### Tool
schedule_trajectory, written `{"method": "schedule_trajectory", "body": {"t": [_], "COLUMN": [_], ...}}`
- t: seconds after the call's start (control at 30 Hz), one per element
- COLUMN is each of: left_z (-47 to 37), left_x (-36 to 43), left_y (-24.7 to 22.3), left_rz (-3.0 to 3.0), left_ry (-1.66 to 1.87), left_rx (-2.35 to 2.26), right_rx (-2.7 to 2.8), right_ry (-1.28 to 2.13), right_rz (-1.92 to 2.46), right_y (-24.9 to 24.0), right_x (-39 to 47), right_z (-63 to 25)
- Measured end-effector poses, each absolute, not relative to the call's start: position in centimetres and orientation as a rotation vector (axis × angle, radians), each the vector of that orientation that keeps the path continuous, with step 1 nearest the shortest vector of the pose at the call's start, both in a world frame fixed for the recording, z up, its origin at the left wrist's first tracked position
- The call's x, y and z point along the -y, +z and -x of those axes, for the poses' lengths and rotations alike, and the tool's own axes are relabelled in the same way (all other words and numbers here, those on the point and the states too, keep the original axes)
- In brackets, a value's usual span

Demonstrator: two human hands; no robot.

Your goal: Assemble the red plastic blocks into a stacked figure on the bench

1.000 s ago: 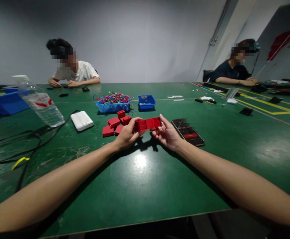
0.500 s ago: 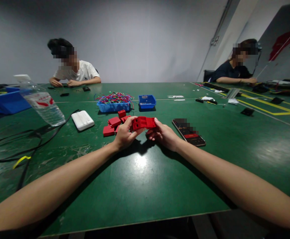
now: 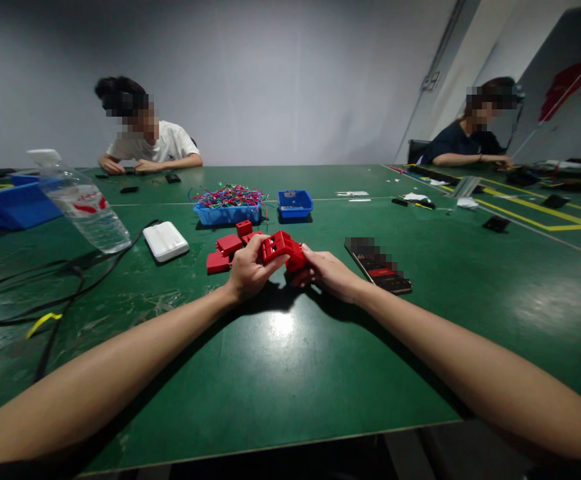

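Between my two hands, just above the table, is a red plastic housing (image 3: 277,246) with openings in its face. It looks like two box-shaped halves joined at an angle, the right part sloping down. My left hand (image 3: 248,269) is closed on its left end, thumb along the near side. At the lower right end, my right hand (image 3: 331,272) grips it with the thumb on top; its other fingers are partly hidden below. Several similar red plastic pieces (image 3: 228,245) lie in a small pile just behind and left of my left hand.
Behind the pile stands a blue tray (image 3: 228,215) heaped with coloured wires, and right of it a smaller blue tray (image 3: 295,215). A phone (image 3: 380,268) lies to the right. On the left are a white box (image 3: 165,241), a water bottle (image 3: 88,207) and a black cable (image 3: 78,293). Two people sit beyond.
The red housing has gone from nearly straight to bent, its right part now angled downward. My right hand has shifted slightly down with it. My left hand keeps its hold.
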State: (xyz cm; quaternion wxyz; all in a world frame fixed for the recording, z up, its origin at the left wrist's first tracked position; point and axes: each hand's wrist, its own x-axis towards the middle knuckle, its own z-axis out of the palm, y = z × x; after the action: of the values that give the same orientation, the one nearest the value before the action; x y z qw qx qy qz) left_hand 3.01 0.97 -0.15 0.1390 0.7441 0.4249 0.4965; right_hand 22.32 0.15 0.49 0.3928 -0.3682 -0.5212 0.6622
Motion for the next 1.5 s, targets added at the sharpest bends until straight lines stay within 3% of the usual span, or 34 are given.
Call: {"method": "schedule_trajectory", "body": {"t": [0.4, 0.93, 1.5], "left_z": [-3.3, -3.5, -3.4], "left_x": [-0.6, -0.7, -1.7], "left_y": [0.2, 0.4, -0.2], "left_rz": [-2.004, -2.257, -2.386], "left_ry": [1.45, 1.15, 1.13], "left_rx": [-1.264, -1.249, -1.086], "right_rx": [1.324, 1.024, 1.292], "right_ry": [1.625, 1.581, 0.962], "right_rz": [0.811, 0.866, 0.955], "right_y": [0.4, 0.8, 1.5], "right_x": [0.1, -0.1, 1.7], "right_z": [-22.6, -22.5, -21.8]}}
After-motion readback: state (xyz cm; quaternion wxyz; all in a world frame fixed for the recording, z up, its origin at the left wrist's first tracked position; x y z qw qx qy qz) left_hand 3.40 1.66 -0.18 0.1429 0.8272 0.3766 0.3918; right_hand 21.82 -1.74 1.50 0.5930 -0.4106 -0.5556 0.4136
